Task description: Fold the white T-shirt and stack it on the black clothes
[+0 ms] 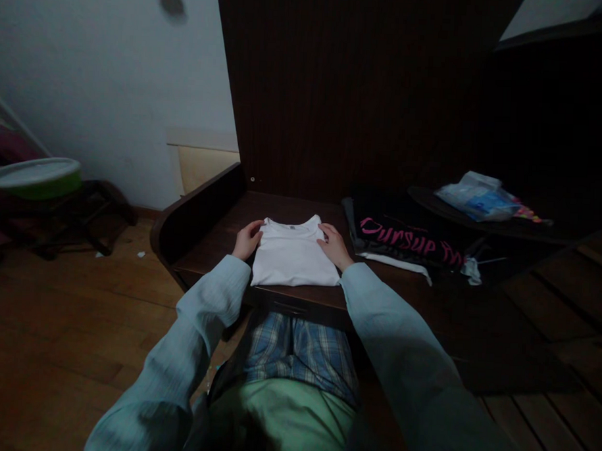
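Note:
A folded white T-shirt (296,255) lies flat on a dark wooden surface (211,239), its neckline toward the back. My left hand (248,239) holds its left edge near the shoulder, with fingers and thumb curled at the cloth. At the opposite shoulder, my right hand (334,245) grips the right edge, thumb on top of the fabric. Whatever lies under the fingertips is hidden.
Right of the shirt sits a stack of dark clothes (404,232) with pink lettering. A plastic bag (480,195) rests on a dark ledge beyond it. A raised side panel (197,212) bounds the left. A green basin (40,180) stands on a stool further left.

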Action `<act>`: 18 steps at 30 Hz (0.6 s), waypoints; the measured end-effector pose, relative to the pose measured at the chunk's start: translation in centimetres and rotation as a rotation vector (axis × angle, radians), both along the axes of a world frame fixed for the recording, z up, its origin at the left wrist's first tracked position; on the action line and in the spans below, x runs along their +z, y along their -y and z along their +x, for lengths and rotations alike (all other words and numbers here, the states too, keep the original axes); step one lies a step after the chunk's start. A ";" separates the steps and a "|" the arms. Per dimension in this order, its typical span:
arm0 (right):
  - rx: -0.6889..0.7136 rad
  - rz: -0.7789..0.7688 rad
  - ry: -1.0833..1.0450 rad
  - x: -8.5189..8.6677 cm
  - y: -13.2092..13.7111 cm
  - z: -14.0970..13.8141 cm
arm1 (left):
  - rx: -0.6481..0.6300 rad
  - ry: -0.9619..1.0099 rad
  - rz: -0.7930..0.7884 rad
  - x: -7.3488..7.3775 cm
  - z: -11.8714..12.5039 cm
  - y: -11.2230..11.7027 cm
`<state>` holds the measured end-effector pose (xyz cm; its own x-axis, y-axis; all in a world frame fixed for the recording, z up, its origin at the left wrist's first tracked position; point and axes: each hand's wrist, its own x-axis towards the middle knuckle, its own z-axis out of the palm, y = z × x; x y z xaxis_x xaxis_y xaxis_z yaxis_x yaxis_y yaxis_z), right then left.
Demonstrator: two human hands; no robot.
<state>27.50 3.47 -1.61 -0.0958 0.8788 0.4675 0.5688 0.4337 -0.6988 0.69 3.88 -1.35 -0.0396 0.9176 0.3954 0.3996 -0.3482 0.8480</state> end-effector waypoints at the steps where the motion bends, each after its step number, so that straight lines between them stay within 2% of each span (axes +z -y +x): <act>1: -0.006 -0.019 -0.010 0.1 0.1 -0.1 | 0.009 0.000 0.017 0.0 0.0 0.0; 3: -0.032 -0.074 -0.043 0.4 0.3 -0.2 | 0.048 0.026 0.010 -0.2 -0.1 -0.1; 7: -0.116 -0.181 -0.155 1.1 0.9 -0.4 | 0.094 0.127 -0.122 -0.8 -0.1 -0.2; 12: -0.180 -0.240 -0.170 1.3 2.8 0.4 | -0.026 0.153 -0.192 -1.1 -0.4 1.4; 15: -0.104 -0.274 -0.181 1.2 4.4 1.3 | -0.073 0.135 -0.167 -0.8 -0.8 2.8; 18: 0.028 -0.382 -0.258 1.2 5.6 2.0 | -0.088 0.094 -0.192 -0.4 -1.1 3.6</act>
